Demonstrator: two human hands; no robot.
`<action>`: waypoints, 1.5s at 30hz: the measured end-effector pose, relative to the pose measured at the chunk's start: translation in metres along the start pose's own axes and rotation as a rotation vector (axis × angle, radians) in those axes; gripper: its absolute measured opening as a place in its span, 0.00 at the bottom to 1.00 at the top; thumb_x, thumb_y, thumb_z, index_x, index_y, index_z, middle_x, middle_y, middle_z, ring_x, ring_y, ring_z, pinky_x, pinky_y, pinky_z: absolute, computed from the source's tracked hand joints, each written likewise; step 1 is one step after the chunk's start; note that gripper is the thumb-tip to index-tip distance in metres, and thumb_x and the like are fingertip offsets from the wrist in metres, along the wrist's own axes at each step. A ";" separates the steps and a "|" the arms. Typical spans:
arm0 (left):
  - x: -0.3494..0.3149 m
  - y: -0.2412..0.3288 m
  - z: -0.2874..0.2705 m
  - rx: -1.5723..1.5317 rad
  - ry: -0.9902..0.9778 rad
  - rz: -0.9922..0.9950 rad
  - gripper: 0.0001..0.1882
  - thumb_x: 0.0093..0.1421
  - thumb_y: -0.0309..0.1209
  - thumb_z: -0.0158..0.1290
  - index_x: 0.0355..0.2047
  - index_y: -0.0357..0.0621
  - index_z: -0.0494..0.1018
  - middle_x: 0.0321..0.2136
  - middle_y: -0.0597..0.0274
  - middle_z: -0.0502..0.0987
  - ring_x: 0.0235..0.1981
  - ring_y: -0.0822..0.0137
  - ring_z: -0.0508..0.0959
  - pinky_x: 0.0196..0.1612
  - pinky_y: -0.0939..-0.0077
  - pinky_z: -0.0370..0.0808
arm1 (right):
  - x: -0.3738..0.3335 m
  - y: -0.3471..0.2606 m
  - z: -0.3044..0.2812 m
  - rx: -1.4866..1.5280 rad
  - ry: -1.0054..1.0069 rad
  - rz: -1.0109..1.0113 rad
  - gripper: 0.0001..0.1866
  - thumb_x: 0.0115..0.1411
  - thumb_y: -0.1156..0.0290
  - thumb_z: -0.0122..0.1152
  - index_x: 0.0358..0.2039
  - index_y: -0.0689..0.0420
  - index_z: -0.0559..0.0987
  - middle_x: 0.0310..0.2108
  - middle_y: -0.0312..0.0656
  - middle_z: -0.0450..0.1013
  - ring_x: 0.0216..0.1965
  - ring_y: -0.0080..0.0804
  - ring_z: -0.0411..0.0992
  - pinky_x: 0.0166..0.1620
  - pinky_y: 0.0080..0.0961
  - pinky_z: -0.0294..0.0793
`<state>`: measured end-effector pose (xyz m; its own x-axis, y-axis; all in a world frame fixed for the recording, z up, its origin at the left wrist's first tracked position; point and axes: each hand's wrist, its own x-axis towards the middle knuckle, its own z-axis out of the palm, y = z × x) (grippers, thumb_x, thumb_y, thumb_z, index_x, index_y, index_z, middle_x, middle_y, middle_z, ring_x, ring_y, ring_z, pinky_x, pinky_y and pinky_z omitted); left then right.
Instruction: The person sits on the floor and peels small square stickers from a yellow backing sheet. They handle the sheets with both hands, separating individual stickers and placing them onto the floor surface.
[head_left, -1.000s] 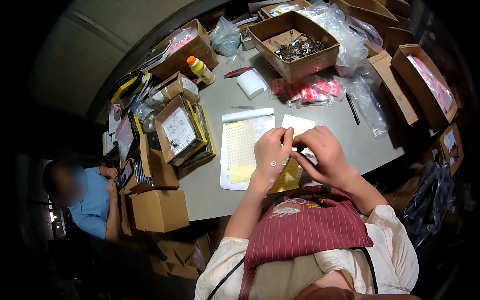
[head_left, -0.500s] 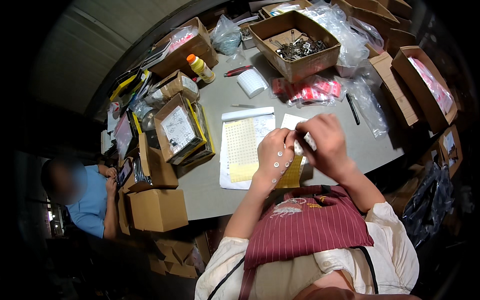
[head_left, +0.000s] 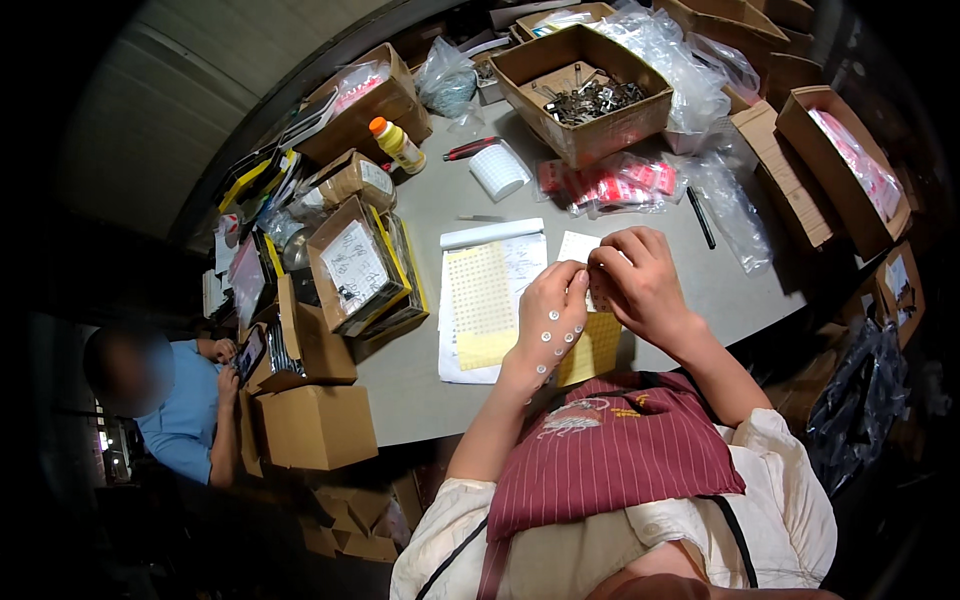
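Observation:
My left hand (head_left: 550,315) is closed, its thumb and fingers pinching the upper part of a yellow-backed sticker sheet (head_left: 592,350) that hangs toward my apron. Several small round white stickers (head_left: 557,338) are stuck on the back of this hand and its wrist. Bent over the same sheet, my right hand (head_left: 645,285) has its fingertips pinched together close to the left fingertips; what they hold is hidden. Left of my hands, another yellow sheet with rows of small round stickers (head_left: 482,298) lies on white papers (head_left: 530,250). Just beyond my fingers lies a small white sheet (head_left: 577,247).
A cardboard box of small metal parts (head_left: 580,140) stands at the back. Before it lie red-and-white packets (head_left: 615,185), a white roll (head_left: 500,172), a red cutter (head_left: 470,148) and a black pen (head_left: 701,217). Boxes (head_left: 318,425) line the left, where another person (head_left: 185,405) holds a phone.
My right hand has turned and lowered slightly, its fingers now clearer over the sheet. The sheet has flattened out between my hands. My left hand stays nearly in place.

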<state>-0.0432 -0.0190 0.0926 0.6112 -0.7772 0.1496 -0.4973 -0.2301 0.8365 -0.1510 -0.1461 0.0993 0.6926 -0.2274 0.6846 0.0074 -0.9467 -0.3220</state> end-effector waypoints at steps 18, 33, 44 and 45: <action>0.010 -0.042 0.009 -0.055 0.037 0.161 0.11 0.53 0.33 0.58 0.33 0.39 0.74 0.32 0.51 0.76 0.38 0.46 0.76 0.41 0.57 0.73 | 0.008 -0.036 -0.021 0.416 -0.241 -0.128 0.09 0.59 0.71 0.60 0.38 0.58 0.72 0.58 0.51 0.64 0.64 0.56 0.55 0.67 0.56 0.49; 0.013 -0.029 0.004 0.221 0.151 0.088 0.08 0.64 0.30 0.51 0.36 0.39 0.77 0.30 0.48 0.79 0.33 0.48 0.78 0.38 0.56 0.74 | 0.016 0.008 -0.021 0.111 0.067 0.135 0.09 0.50 0.73 0.65 0.34 0.55 0.78 0.49 0.43 0.73 0.59 0.48 0.63 0.61 0.46 0.57; 0.015 -0.034 -0.011 -0.284 0.179 -0.041 0.09 0.65 0.28 0.53 0.41 0.35 0.77 0.35 0.54 0.81 0.36 0.61 0.79 0.43 0.70 0.75 | -0.048 0.042 -0.013 0.806 -0.151 0.651 0.14 0.63 0.66 0.65 0.40 0.64 0.76 0.32 0.38 0.75 0.31 0.18 0.72 0.36 0.21 0.72; 0.017 -0.032 -0.010 -0.185 0.244 0.021 0.09 0.64 0.27 0.53 0.43 0.36 0.77 0.37 0.53 0.80 0.39 0.59 0.79 0.45 0.68 0.75 | -0.049 0.041 -0.012 0.755 -0.100 0.652 0.13 0.63 0.68 0.65 0.39 0.64 0.76 0.31 0.38 0.75 0.30 0.18 0.71 0.35 0.20 0.72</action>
<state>-0.0110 -0.0189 0.0730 0.7432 -0.6116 0.2714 -0.4046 -0.0877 0.9103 -0.1926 -0.1761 0.0606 0.7816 -0.5974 0.1794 0.0368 -0.2431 -0.9693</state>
